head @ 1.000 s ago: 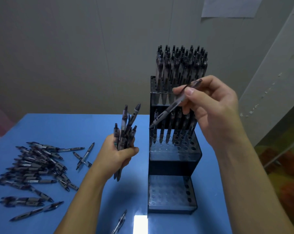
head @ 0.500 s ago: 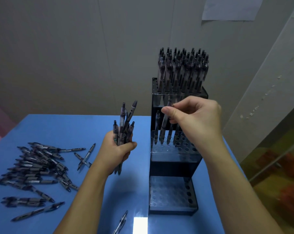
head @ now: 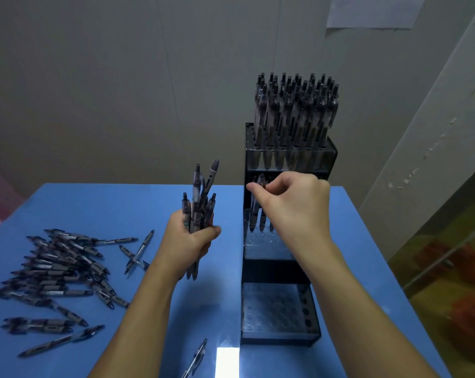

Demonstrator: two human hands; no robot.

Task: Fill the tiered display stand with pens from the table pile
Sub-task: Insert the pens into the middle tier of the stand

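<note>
A black three-tier display stand [head: 281, 268] stands on the blue table [head: 122, 208]. Its top tier is packed with upright pens [head: 296, 110]. My right hand [head: 293, 203] is over the middle tier and pinches the top of one pen [head: 254, 208] that stands upright at the tier's left side, beside a few others. My left hand [head: 188, 241] grips a bundle of pens [head: 199, 205] upright, left of the stand. The pen pile [head: 59, 266] lies on the table's left side. The bottom tier [head: 274, 309] shows only holes.
A single pen [head: 197, 358] lies near the table's front edge, beside a bright glare patch [head: 227, 361]. A grey wall rises behind the table. Right of the table edge the floor shows blurred orange and yellow shapes [head: 454, 282].
My right hand has swung the pen from a slant in the air to upright and lowered it into the middle tier. My left hand with its bundle has barely moved.
</note>
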